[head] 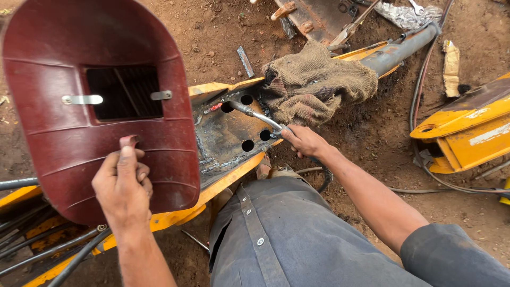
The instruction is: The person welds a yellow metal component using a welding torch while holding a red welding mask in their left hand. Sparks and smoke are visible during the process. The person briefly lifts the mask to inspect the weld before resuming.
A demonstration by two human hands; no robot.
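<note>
Right hand (304, 140) closed around the slim grey metal welding torch (258, 117); the torch's long axis runs toward 10 o'clock, tip near the scorched steel plate with round holes (226, 135) on the yellow beam (234, 178). Left hand (123, 188), farther off at 8 o'clock, grips the dark red handheld welding shield (69, 143) by its handle. A burlap rag (313, 82) lies just past the plate; bare dirt ground (366, 133) all round.

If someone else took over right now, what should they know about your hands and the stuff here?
Left hand: gripping the handle of the dark red welding hand shield, held up beside the work.
Right hand: holding the metal welding torch, tip over the scorched yellow steel plate with round holes.
Brown burlap cloth lies on the beam.
Done: weld marks show along the plate.
What is left cannot be judged.
</note>
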